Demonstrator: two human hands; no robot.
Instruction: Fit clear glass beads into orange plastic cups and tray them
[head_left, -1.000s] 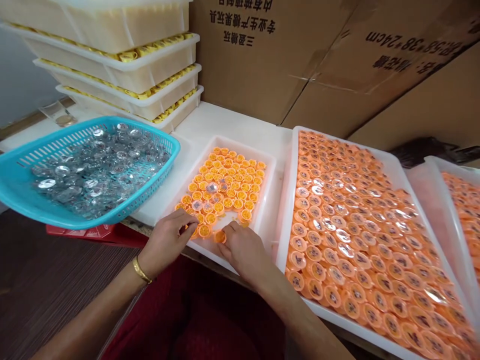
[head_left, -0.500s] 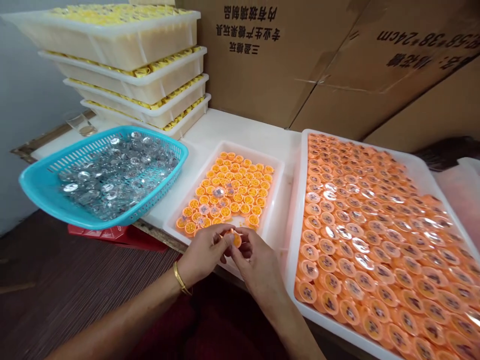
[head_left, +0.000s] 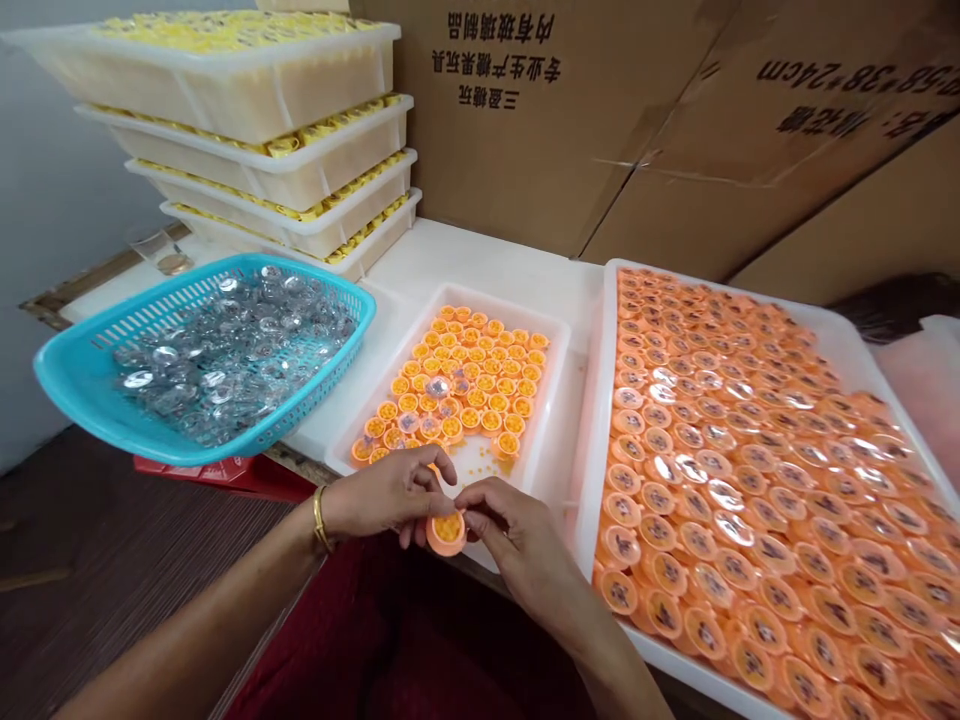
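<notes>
Just in front of the small white tray [head_left: 556, 350], my left hand [head_left: 386, 495] grips a small orange cup [head_left: 448, 532] whose open top shows yellow beads. My right hand [head_left: 517, 530] pinches the cup's right edge between thumb and forefinger; whatever lies under those fingertips is hidden. Rows of similar orange cups [head_left: 480, 382] filled with yellow beads stand in the small tray. Several clear discs lie on top of them, and loose yellow beads are scattered on the tray floor near my hands.
To the left, a blue basket [head_left: 105, 415] holds many clear discs, above a red container [head_left: 240, 475]. Stacked white trays [head_left: 315, 85] of yellow pieces rise behind it, beside a clear cup [head_left: 161, 252]. Covered orange cups [head_left: 720, 480] fill a large tray at right. Cardboard boxes [head_left: 510, 165] line the back.
Both hands have come nearer to me with the orange cup, and its bead-filled top now faces up. My left fingers have spread somewhat, and more of the small tray's floor shows.
</notes>
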